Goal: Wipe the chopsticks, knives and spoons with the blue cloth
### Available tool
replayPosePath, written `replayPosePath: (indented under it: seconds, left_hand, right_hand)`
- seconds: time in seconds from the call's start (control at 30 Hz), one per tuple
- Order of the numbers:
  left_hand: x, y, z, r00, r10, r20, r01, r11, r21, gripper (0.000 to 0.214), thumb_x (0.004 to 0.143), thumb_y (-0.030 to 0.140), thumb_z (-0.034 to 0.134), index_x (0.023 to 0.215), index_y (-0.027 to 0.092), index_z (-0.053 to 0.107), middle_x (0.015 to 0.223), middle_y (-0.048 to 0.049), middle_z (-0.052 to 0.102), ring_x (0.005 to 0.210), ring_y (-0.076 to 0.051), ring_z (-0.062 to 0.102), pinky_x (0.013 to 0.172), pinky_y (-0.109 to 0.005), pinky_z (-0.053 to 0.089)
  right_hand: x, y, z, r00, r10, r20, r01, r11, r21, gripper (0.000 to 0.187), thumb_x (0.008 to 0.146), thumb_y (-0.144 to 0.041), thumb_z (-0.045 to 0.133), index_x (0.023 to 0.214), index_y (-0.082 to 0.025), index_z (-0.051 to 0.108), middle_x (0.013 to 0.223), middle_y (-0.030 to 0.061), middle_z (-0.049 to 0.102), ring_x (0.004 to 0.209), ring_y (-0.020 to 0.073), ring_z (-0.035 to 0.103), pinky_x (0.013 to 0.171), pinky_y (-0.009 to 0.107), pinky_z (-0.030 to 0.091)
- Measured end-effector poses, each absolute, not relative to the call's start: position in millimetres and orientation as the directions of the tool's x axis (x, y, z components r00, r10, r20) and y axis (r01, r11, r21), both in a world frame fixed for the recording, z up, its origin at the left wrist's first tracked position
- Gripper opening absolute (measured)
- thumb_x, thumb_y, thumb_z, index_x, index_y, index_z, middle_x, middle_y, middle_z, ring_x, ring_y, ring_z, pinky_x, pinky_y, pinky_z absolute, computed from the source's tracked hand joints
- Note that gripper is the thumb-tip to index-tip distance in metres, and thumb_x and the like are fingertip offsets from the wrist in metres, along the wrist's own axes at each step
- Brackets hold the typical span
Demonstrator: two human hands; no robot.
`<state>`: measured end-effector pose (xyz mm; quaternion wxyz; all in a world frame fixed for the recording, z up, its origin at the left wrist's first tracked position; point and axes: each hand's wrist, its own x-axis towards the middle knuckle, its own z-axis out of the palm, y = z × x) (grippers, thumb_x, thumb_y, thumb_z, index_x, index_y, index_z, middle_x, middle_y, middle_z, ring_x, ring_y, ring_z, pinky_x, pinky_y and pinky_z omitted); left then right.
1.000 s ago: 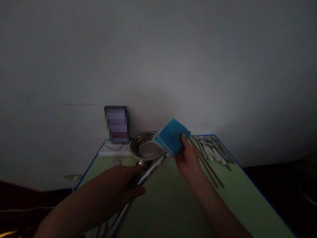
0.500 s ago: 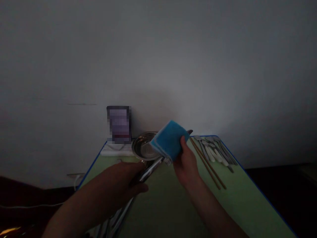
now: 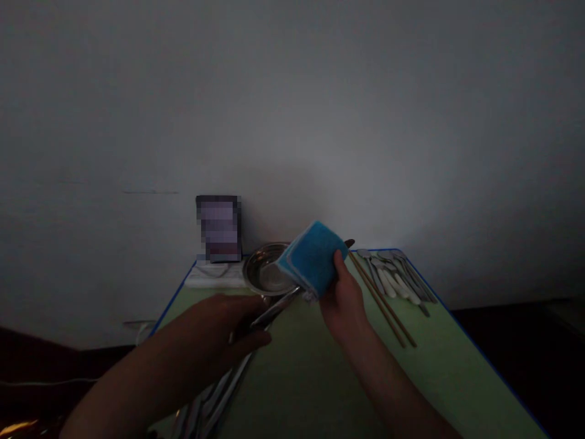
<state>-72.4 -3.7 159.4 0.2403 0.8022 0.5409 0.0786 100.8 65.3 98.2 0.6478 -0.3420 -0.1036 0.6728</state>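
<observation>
My left hand (image 3: pixel 228 326) is closed round the handle of a shiny metal utensil (image 3: pixel 274 308) that points up and to the right over the green table (image 3: pixel 320 372). My right hand (image 3: pixel 342 299) grips a folded blue cloth (image 3: pixel 313 256), with the thumb on its right edge. The cloth is wrapped over the far end of the utensil, so that end is hidden. Both hands hover above the middle of the table, just in front of a steel bowl (image 3: pixel 265 274).
Several spoons and forks (image 3: pixel 395 277) and a pair of wooden chopsticks (image 3: pixel 381 302) lie at the table's right. More metal cutlery (image 3: pixel 208 402) lies at the near left. A blurred upright object (image 3: pixel 218 228) stands on a white pad (image 3: pixel 212 277) against the wall.
My left hand has drawn back slightly towards me with the utensil. The blue cloth has shifted a little left along it.
</observation>
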Motion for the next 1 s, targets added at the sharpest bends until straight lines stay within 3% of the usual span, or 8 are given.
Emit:
replayPosePath:
  seconds: [0.2, 0.47, 0.7, 0.9, 1.0]
  left_hand:
    - [-86, -3, 158, 0.355, 0.931, -0.091, 0.83, -0.268, 0.49, 0.022, 0.084, 0.03, 0.051, 0.101, 0.025, 0.063, 0.095, -0.0018, 0.068, 0.084, -0.02, 0.062, 0.076, -0.029, 0.046]
    - [-85, -2, 159, 0.253, 0.962, 0.101, 0.846, -0.271, 0.459, 0.035, 0.083, 0.032, 0.049, 0.117, 0.023, 0.049, 0.104, -0.0063, 0.064, 0.084, -0.021, 0.061, 0.074, -0.032, 0.049]
    - [-75, -1, 169, 0.33, 0.916, 0.226, 0.826, -0.396, 0.4, 0.028, 0.083, 0.036, 0.049, 0.106, 0.024, 0.06, 0.095, -0.0028, 0.067, 0.066, -0.016, 0.06, 0.065, -0.026, 0.049]
    - [-74, -3, 170, 0.281, 0.931, 0.231, 0.865, -0.35, 0.36, 0.034, 0.083, 0.04, 0.05, 0.111, 0.028, 0.063, 0.081, -0.0003, 0.072, 0.056, -0.016, 0.061, 0.056, -0.027, 0.046]
    - [-76, -3, 169, 0.272, 0.931, 0.243, 0.861, -0.348, 0.37, 0.035, 0.082, 0.043, 0.049, 0.11, 0.027, 0.065, 0.085, -0.0011, 0.073, 0.057, -0.017, 0.063, 0.056, -0.027, 0.046]
  right_hand:
    - [117, 74, 108, 0.101, 0.918, -0.384, -0.831, -0.134, -0.54, 0.028, 0.088, -0.034, 0.045, 0.099, -0.016, 0.064, 0.08, 0.0031, 0.073, 0.069, 0.013, 0.066, 0.073, 0.028, 0.054]
    - [118, 75, 110, 0.115, 0.913, -0.392, -0.838, -0.123, -0.531, 0.027, 0.089, -0.032, 0.044, 0.099, -0.017, 0.064, 0.082, 0.0009, 0.073, 0.07, 0.0115, 0.066, 0.073, 0.027, 0.053]
    - [117, 76, 107, 0.098, 0.911, -0.399, -0.842, -0.138, -0.521, 0.025, 0.089, -0.027, 0.045, 0.097, -0.014, 0.064, 0.081, 0.0033, 0.073, 0.069, 0.0117, 0.066, 0.071, 0.026, 0.053]
    - [115, 75, 108, 0.08, 0.917, -0.39, -0.84, -0.149, -0.522, 0.026, 0.089, -0.027, 0.044, 0.1, -0.014, 0.063, 0.083, 0.0035, 0.073, 0.07, 0.0115, 0.066, 0.073, 0.025, 0.052]
    - [115, 74, 108, 0.066, 0.92, -0.385, -0.837, -0.159, -0.523, 0.026, 0.089, -0.026, 0.043, 0.1, -0.015, 0.063, 0.081, 0.0032, 0.073, 0.069, 0.0116, 0.066, 0.072, 0.026, 0.052]
